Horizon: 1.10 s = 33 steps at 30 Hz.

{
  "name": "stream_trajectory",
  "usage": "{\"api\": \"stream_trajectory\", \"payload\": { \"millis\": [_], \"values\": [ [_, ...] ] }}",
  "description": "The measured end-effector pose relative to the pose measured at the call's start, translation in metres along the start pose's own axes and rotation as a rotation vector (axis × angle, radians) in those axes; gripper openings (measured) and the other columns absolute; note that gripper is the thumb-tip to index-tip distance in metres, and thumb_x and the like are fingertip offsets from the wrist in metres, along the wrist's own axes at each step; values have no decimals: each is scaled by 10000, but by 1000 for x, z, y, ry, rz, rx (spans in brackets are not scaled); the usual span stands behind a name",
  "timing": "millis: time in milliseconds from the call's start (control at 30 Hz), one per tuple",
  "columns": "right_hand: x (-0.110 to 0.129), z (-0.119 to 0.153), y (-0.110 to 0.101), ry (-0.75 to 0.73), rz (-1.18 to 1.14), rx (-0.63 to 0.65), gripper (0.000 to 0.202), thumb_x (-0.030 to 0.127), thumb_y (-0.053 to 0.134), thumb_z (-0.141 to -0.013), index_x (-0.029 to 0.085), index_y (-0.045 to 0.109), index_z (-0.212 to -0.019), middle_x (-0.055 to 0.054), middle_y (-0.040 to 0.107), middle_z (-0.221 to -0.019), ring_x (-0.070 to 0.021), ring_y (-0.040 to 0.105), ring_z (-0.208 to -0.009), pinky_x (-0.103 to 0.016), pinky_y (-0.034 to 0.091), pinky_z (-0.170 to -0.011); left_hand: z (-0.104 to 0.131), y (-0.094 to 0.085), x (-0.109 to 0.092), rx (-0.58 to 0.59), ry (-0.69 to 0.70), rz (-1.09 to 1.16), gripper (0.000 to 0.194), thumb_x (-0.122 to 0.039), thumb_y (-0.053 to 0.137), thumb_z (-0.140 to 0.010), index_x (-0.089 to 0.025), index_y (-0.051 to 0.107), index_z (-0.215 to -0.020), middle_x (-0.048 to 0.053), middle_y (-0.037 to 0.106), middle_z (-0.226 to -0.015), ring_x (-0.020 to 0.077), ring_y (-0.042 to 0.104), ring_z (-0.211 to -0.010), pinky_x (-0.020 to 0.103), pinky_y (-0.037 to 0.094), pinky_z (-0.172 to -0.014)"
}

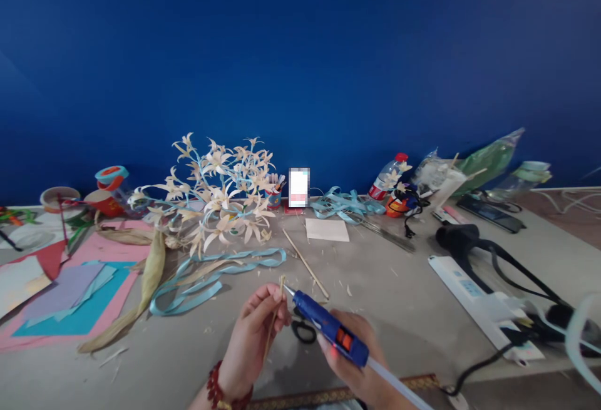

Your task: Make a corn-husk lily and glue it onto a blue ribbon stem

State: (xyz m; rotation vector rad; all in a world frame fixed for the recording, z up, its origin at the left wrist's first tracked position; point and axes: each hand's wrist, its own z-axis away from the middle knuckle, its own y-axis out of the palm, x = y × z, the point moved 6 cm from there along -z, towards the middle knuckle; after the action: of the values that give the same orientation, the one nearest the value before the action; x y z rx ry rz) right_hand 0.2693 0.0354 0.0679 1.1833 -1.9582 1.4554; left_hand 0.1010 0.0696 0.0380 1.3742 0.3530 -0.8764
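My left hand [258,322] pinches a thin straw-coloured stick [270,335], which stands nearly upright between thumb and fingers. In my right hand [359,341] is a blue hot glue gun [323,322] with a clear glue stick [397,388] running out of its back. The gun's metal nozzle points at the top end of the stick and is very close to it; whether they touch I cannot tell. Black-handled scissors [304,331] lie on the table between my hands, partly hidden by the glue gun.
Pale husk flowers [220,191] stand at the back left. Light blue ribbon [188,297], dried corn husks [153,272] and coloured paper [79,297] lie to the left. A wooden stick [305,263] and white card [327,230] lie ahead. A power strip [474,300] with cables sits right.
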Motion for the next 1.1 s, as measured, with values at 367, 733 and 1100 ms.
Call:
{"api": "stream_trajectory", "payload": {
  "millis": [367, 733, 1100],
  "values": [
    [-1, -8, -2, -87, 165, 4, 181, 337, 501, -884, 213, 580, -778, -14, 637, -641, -167, 624, -585, -241, 463, -591, 2, -7, 0, -30, -2, 31, 209, -280, 656, -856, -162, 580, -702, -38, 494, -572, 84, 374, -514, 254, 363, -612],
    [-114, -84, -31, 177, 760, 278, 237, 254, 578, -847, 183, 559, -1072, -123, 646, -1101, -254, 632, -925, -280, 432, -711, 2, -30, 6, -6, -86, 235, 138, -182, 664, -833, -134, 602, -720, -54, 422, -594, 56, 355, -512, 230, 377, -586],
    [-127, -119, -56, 75, 592, 448, 450, 326, 768, -679, 204, 642, -1094, -106, 658, -1147, -278, 645, -958, -326, 468, -817, -7, -29, -15, 29, 25, 137, 188, -258, 689, -823, -148, 579, -717, -66, 400, -565, 55, 286, -473, 233, 341, -572]
  ]
}}
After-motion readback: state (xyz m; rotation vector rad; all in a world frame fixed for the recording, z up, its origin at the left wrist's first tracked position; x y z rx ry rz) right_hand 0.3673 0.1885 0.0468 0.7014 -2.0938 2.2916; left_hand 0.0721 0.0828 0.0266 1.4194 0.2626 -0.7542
